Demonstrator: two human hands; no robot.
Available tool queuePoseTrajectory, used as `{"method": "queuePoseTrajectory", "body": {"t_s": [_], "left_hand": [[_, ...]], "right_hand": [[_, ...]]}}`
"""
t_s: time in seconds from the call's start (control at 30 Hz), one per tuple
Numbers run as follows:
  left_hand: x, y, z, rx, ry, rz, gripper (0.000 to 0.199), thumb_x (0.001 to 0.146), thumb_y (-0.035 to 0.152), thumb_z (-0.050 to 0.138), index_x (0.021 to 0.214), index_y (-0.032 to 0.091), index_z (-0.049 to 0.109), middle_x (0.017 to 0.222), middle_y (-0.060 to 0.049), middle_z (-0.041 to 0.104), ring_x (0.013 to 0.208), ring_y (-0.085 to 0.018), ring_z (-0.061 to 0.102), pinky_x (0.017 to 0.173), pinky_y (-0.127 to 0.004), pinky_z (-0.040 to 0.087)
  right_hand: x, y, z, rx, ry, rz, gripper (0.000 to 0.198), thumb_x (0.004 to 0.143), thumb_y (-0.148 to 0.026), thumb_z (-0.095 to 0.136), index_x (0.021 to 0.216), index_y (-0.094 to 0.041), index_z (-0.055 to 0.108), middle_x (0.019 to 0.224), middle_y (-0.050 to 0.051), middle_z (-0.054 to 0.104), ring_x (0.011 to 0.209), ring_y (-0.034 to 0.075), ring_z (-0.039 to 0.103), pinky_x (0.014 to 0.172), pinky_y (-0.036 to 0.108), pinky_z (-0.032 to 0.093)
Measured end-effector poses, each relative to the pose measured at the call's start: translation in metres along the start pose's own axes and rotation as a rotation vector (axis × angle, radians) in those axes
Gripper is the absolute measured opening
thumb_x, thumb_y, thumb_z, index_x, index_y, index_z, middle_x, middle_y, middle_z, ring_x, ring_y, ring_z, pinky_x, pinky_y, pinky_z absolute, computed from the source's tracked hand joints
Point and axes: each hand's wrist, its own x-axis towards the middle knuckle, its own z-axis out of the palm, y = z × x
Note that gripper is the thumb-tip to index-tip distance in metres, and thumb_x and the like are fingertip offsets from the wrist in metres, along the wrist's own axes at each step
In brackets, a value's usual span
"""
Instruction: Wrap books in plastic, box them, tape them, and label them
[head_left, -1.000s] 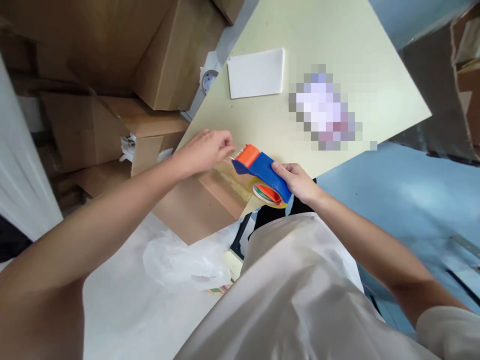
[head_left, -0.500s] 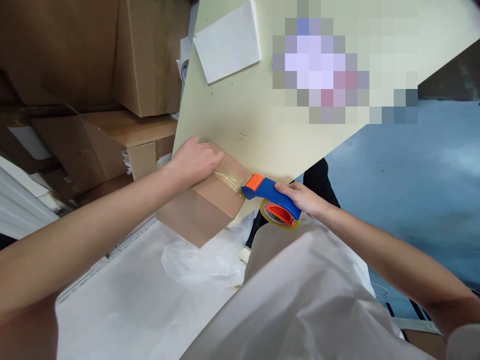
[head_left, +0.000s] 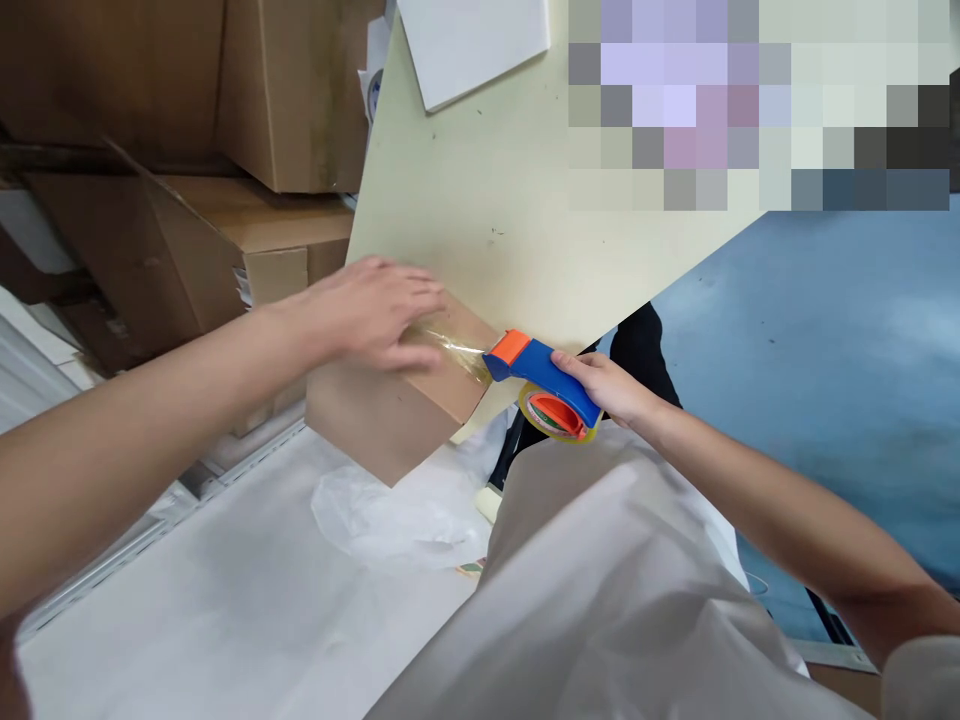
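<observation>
"Your left hand [head_left: 375,315] is loosely spread above the top of the cardboard box [head_left: 382,420], fingers apart and gripping nothing. What just changed?"

"At 1.0 s ago you had that hand up beside the cutter, near the tape's free end. At 0.5 s ago its fingers were bunched and pressed on the box; now they have opened out. I'd judge the tape strip [head_left: 466,352] has caught on the cardboard and no longer needs pinching."

"And your other side?"

"Your right hand [head_left: 600,385] is wrapped around the blue-and-orange tape dispenser [head_left: 551,365], its cutter end at the near end of the box. The strip runs between there and your left hand, along the top. Your 2 hands thus sit at either end of the strip. The box rests on the corner of the cream table [head_left: 465,210]."

"Is your left palm touching the tape?"

"Your hand is blurred, so contact is hard to call."

"What about contents?"

"Your box's top is closed, so its inside is hidden. To its left, another carton [head_left: 276,270] has white, paper-like material [head_left: 241,286] poking out at a corner. Your dispenser carries 1 tape roll [head_left: 529,420]."
</observation>
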Motion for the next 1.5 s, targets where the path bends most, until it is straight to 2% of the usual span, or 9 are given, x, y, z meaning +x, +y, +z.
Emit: {"method": "queuePoseTrajectory", "body": {"t_s": [0.17, 0.37, 0.5, 0.6, 0.7, 0.83, 0.97, 1.2, 1.5], "left_hand": [[-0.027, -0.005, 0.023, 0.060, -0.160, 0.077, 0.083, 0.069, 0.072, 0.056, 0.137, 0.025, 0.045, 0.142, -0.011, 0.048, 0.137, -0.034, 0.031, 0.109, -0.044, 0.015], [-0.029, -0.008, 0.034, -0.011, -0.122, 0.024, 0.079, 0.070, 0.070, 0.056, 0.137, 0.029, 0.045, 0.142, -0.008, 0.048, 0.139, -0.034, 0.028, 0.108, -0.043, 0.018], [-0.033, -0.017, 0.031, -0.029, -0.058, -0.010, 0.082, 0.070, 0.073, 0.055, 0.137, 0.027, 0.045, 0.143, -0.008, 0.047, 0.136, -0.036, 0.033, 0.107, -0.045, 0.020], [-0.043, -0.032, 0.024, -0.089, 0.055, -0.089, 0.077, 0.076, 0.072, 0.050, 0.137, 0.026, 0.045, 0.145, -0.006, 0.046, 0.129, -0.035, 0.042, 0.102, -0.046, 0.030], [-0.055, -0.038, 0.019, -0.176, 0.297, -0.247, 0.067, 0.083, 0.068, 0.045, 0.140, 0.032, 0.039, 0.143, 0.001, 0.047, 0.125, -0.034, 0.043, 0.100, -0.049, 0.032], [-0.052, -0.014, 0.022, -0.207, 0.687, -0.381, 0.074, 0.084, 0.065, 0.044, 0.146, 0.031, 0.023, 0.142, -0.002, 0.047, 0.138, -0.035, 0.024, 0.108, -0.054, 0.018], [-0.031, 0.013, 0.033, -0.190, 0.798, -0.427, 0.096, 0.070, 0.077, 0.050, 0.146, 0.027, 0.019, 0.148, -0.012, 0.035, 0.140, -0.039, 0.018, 0.109, -0.055, 0.014], [-0.020, 0.017, 0.042, -0.198, 0.877, -0.471, 0.104, 0.060, 0.087, 0.046, 0.141, 0.024, 0.029, 0.141, -0.016, 0.042, 0.129, -0.043, 0.033, 0.106, -0.058, 0.015], [-0.021, 0.023, 0.041, -0.188, 0.888, -0.486, 0.104, 0.058, 0.086, 0.051, 0.137, 0.021, 0.033, 0.138, -0.019, 0.043, 0.125, -0.044, 0.037, 0.106, -0.060, 0.013]], "right_hand": [[0.000, 0.004, -0.004, 0.089, -0.135, -0.050, 0.042, 0.078, -0.058, 0.064, 0.073, -0.017, 0.071, 0.066, 0.007, 0.072, 0.054, 0.018, 0.065, 0.048, 0.028, 0.053], [0.005, 0.028, 0.005, 0.113, -0.247, 0.037, 0.046, 0.084, -0.061, 0.053, 0.081, -0.019, 0.071, 0.070, 0.007, 0.073, 0.059, 0.019, 0.067, 0.052, 0.030, 0.056], [0.008, 0.025, 0.017, 0.236, -0.206, 0.035, 0.043, 0.087, -0.057, 0.050, 0.092, -0.020, 0.069, 0.085, 0.007, 0.074, 0.075, 0.022, 0.069, 0.071, 0.037, 0.058], [0.018, -0.009, 0.020, 0.221, -0.155, -0.085, 0.041, 0.090, -0.055, 0.044, 0.098, -0.021, 0.066, 0.092, 0.005, 0.073, 0.085, 0.022, 0.069, 0.079, 0.038, 0.057], [0.040, -0.064, 0.019, 0.091, -0.111, -0.264, 0.046, 0.090, -0.060, 0.042, 0.094, -0.020, 0.064, 0.082, 0.006, 0.070, 0.082, 0.023, 0.067, 0.076, 0.039, 0.057], [0.067, -0.133, 0.016, -0.042, -0.080, -0.412, 0.045, 0.091, -0.060, 0.042, 0.089, -0.018, 0.060, 0.072, 0.003, 0.062, 0.075, 0.021, 0.064, 0.072, 0.038, 0.056], [0.069, -0.162, 0.016, -0.081, -0.108, -0.353, 0.042, 0.091, -0.058, 0.043, 0.089, -0.019, 0.058, 0.069, 0.002, 0.061, 0.072, 0.020, 0.062, 0.071, 0.038, 0.056], [0.037, -0.148, 0.017, 0.019, -0.066, -0.126, 0.041, 0.092, -0.055, 0.040, 0.088, -0.021, 0.061, 0.071, 0.004, 0.067, 0.078, 0.022, 0.065, 0.078, 0.037, 0.056], [-0.009, -0.079, 0.001, -0.021, 0.036, 0.097, 0.039, 0.095, -0.045, 0.040, 0.091, -0.019, 0.069, 0.092, 0.007, 0.074, 0.086, 0.021, 0.068, 0.087, 0.034, 0.054]]}}
